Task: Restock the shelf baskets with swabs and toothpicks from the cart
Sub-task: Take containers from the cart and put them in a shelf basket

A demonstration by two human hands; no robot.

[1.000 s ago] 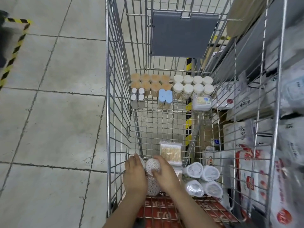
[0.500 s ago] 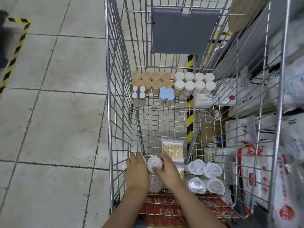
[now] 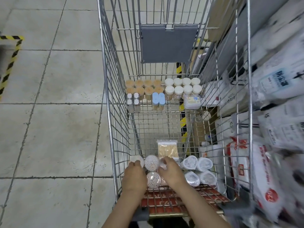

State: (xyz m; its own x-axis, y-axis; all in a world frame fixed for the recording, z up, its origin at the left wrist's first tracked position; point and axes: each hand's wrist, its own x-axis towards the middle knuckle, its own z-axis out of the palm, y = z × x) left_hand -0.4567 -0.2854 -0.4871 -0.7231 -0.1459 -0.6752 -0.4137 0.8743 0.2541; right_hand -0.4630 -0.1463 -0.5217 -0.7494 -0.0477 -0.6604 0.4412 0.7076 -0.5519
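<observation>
Down in the cart's (image 3: pixel 107 89) near end, my left hand (image 3: pixel 134 176) curls round a swab tub (image 3: pixel 137 160) and my right hand (image 3: pixel 171 172) pinches another (image 3: pixel 162 164), gathering both in one lift, I judge. Beyond lies a flat swab packet (image 3: pixel 167 149); toothpick jars (image 3: pixel 144 88) stand upright along the far wall.

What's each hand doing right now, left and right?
Left hand: in the cart, fingers curled on a round swab tub.
Right hand: fingers curled round another swab tub beside the middle one.
</observation>
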